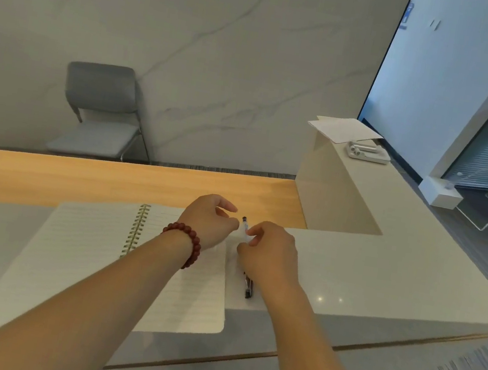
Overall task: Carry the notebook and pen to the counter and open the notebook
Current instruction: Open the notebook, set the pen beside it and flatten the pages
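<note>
Watching the pen (246,257): it is lying on the counter (382,270) just right of the open notebook (78,254), long axis running away from me. Right hand (269,257) is curling over it, fingers touching the barrel; grip unclear. Left hand (209,222) is hovering half-open, holding nothing.

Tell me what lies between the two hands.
In the head view, the pen's upper end shows between left hand and right hand.
</note>
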`<state>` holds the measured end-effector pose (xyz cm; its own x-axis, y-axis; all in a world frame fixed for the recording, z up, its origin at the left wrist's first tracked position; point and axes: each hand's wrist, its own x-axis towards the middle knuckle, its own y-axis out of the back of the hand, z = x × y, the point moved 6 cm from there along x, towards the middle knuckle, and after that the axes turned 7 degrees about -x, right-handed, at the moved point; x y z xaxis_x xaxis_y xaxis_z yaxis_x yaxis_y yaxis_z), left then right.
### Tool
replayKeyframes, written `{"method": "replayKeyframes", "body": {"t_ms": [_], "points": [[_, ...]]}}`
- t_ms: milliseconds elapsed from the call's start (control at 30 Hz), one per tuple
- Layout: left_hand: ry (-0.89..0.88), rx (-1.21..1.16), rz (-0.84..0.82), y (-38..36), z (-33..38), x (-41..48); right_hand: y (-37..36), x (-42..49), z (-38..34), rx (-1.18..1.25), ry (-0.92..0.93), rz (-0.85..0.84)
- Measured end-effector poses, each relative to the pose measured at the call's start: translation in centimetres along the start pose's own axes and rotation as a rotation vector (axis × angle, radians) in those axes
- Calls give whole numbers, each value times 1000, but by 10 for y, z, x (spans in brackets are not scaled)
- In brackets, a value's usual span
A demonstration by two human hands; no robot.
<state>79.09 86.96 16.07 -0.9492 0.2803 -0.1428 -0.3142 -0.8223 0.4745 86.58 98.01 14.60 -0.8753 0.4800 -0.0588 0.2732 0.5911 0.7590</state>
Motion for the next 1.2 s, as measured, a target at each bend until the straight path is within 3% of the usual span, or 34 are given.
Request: {"method": "replayKeyframes", "body": {"t_ms": [367, 533, 633, 800, 1000, 1200], "points": [[31, 5, 70, 52, -36, -13, -20, -6, -18, -45, 29, 15], [-4, 207, 130, 80, -48, -17, -20, -14, -34, -64, 123, 99], [80, 321, 166, 100, -59, -19, -30, -24, -56, -73, 235, 111], [183, 411, 84, 114, -80, -23, -62, -37, -81, -126, 331, 6], [213, 565, -19, 113, -102, -21, -90, -40, -79, -346, 292, -140], [249, 621, -48, 104, -113, -14, -99, -41, -76, -456, 320, -148]]}}
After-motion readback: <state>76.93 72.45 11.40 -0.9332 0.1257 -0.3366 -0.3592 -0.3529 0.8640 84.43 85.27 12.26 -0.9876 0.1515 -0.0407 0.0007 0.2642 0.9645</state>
